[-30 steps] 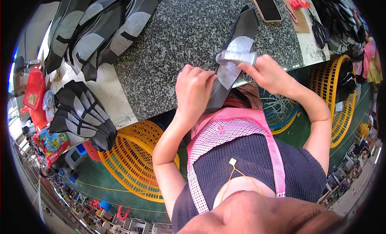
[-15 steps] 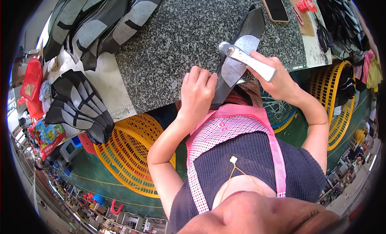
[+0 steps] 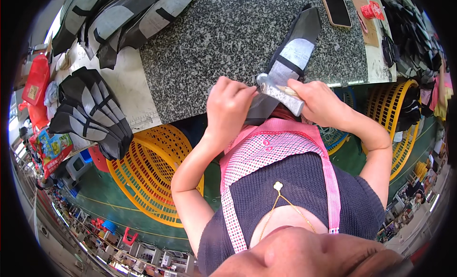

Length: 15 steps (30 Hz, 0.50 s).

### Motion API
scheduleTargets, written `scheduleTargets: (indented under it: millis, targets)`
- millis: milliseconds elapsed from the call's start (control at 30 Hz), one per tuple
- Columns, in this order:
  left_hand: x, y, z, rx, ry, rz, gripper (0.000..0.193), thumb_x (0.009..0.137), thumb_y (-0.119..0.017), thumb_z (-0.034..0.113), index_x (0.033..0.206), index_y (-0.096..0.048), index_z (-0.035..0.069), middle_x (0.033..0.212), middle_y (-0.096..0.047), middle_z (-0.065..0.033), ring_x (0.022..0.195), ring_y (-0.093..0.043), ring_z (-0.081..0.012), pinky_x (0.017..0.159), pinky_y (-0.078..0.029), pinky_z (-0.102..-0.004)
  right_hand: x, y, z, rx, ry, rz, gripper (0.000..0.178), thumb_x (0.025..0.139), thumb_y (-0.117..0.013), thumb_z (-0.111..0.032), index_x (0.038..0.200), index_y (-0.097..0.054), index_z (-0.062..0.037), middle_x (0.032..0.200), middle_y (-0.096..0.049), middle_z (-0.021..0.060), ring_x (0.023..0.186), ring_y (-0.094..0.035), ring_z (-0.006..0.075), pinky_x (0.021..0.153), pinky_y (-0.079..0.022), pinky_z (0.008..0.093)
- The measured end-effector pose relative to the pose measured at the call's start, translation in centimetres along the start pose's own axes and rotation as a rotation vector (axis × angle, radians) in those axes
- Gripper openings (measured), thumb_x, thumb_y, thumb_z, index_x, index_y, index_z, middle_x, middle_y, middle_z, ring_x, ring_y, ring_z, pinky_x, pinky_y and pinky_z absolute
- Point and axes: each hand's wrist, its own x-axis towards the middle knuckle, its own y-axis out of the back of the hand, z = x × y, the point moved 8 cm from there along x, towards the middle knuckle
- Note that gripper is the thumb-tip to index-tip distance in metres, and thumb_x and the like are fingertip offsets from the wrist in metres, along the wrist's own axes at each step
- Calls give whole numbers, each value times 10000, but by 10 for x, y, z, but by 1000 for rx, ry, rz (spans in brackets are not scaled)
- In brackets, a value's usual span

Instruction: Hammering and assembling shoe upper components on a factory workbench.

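On the speckled stone slab (image 3: pixel 200 53) lies a long black-and-grey piece of sheet material (image 3: pixel 296 52), with light grey patches and a dark strap across it. Its near end reaches the slab's front edge by my apron. My right hand (image 3: pixel 320 101) grips a metal hammer (image 3: pixel 284 97), whose head is over the near part of the piece, close to my left fingertips. My left hand (image 3: pixel 230 104) is closed, thumb and fingers pinched at the left edge of the piece. What lies between those fingertips is mostly hidden.
Stacks of similar black-and-grey pieces lie at the far left (image 3: pixel 121 27) and nearer left (image 3: pixel 95 110). A phone (image 3: pixel 336 8) and a red item (image 3: pixel 372 11) are at the far right. Yellow baskets (image 3: pixel 147 196) (image 3: pixel 404 148) stand below the table on both sides.
The hammer has come down and left, onto the near part of the piece beside my left hand. The dark strap on the piece, hidden before, now shows.
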Motion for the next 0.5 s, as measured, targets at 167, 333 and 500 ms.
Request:
scheduleTargets:
  millis: [167,333,500]
  targets:
    - [-9,3,-6,-40,117,-2,166,796,-722,134,954,-734,86,879,-639,-4,862,-579,-213,707,-473,-339,12,14,4,161,-11,46,124,933,-577,-97,1004,-533,-4,731,-614,257,749,-629,472,634,-485,538]
    - [-15,3,4,112,-50,41,222,787,-721,148,993,-709,67,907,-625,-5,867,-573,-193,676,-438,-332,7,9,-12,188,51,21,109,912,-571,-65,993,-533,-3,729,-615,252,741,-638,462,615,-487,516]
    - [-9,1,0,154,-156,37,217,792,-686,142,985,-697,45,937,-624,-20,900,-586,-200,695,-435,-338,20,34,-9,224,-121,-19,165,989,-558,-131,982,-622,21,691,-592,210,680,-622,435,579,-472,437]
